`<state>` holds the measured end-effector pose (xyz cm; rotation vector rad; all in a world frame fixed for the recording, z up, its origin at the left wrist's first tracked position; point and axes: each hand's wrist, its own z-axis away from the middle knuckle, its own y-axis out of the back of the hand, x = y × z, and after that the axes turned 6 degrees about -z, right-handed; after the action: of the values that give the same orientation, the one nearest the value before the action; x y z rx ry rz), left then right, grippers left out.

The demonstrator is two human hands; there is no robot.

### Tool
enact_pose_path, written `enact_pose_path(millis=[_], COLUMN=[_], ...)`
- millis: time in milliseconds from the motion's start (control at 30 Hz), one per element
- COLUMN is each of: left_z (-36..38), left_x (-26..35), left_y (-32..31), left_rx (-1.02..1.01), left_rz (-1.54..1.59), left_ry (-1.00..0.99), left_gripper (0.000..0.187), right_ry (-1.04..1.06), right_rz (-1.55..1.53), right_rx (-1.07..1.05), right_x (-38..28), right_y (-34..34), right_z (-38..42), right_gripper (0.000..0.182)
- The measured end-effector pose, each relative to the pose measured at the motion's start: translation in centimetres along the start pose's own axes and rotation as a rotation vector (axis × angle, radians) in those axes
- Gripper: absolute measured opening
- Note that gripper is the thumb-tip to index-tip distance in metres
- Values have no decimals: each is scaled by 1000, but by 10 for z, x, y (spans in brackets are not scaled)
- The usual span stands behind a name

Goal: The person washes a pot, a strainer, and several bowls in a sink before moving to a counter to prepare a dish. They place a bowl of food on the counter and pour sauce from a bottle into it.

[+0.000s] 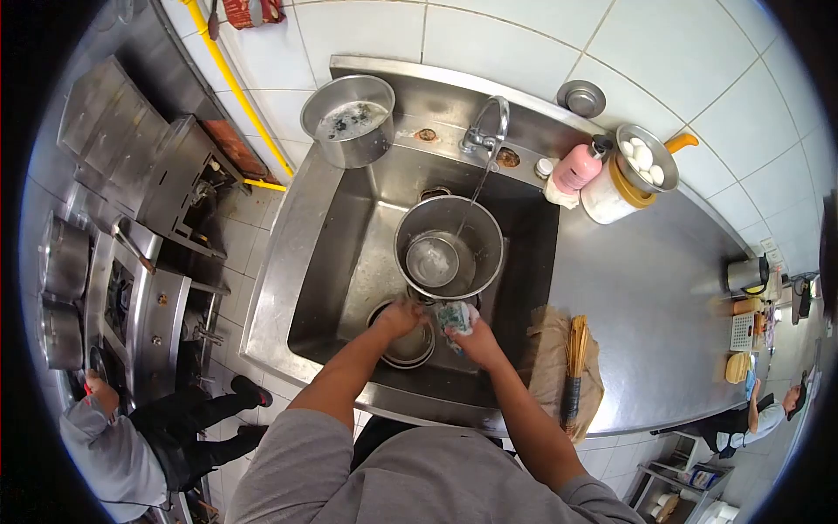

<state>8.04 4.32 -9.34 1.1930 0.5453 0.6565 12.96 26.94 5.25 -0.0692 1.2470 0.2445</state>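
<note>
Head view: angled inward over the sink (335,288), right hand (477,341) clamps sponge (454,317) (left hand (399,320), grip unclear).

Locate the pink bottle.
In the head view, the pink bottle stands right of the faucet, behind the sink, beside the white tub with the egg bowl.
</note>
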Motion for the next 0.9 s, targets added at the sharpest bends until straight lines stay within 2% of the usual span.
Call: enact_pose_path(millis=[67,100,200,300,333,467,600,700,767,800,867,900], left_z=[-1,-8,-26,-18,-11,5,28,53,73,85,105,112], left_x=[14,18,28,8,-4,-38,-62,-67,-65,-67,-73,-74], left_y=[-2,-2,1,-2,-21,4,26,43,65,81,116,129], left_rx=[-70,-76,-235,-135,6,-12,-127,-17,37,36,258,261], left_rz=[-5,-7,15,49,14,-143,-82,20,14,14,180,176], left_ry=[-360,-374,-128,-64,-93,-52,-54,-17,-176,-163,-282,-272], left_gripper=[33,33,33,31,29,28,28,19,13,13,9,9], right_ry=[-41,-47,-91,-81,-77,-65,-125,-117,-159,-156,-14,-8], right_rz=[43,35,32,11,-20,-121,-258,-238,-88,-85,-50,-48], right_rx=[-2,9,-8,84,109,161,165,106,79,67,49,40], right_x=[1,3,4,7,16,35,34,18,0,2,7,-1], right_y=[3,5,13,27,33,46,48,39,32,30,26,25], right_z=[9,11,26,38,39,48,50,45,44,41,31,27], right_gripper=[50,50,51,51,51,48,47,49,49,49,45,45])
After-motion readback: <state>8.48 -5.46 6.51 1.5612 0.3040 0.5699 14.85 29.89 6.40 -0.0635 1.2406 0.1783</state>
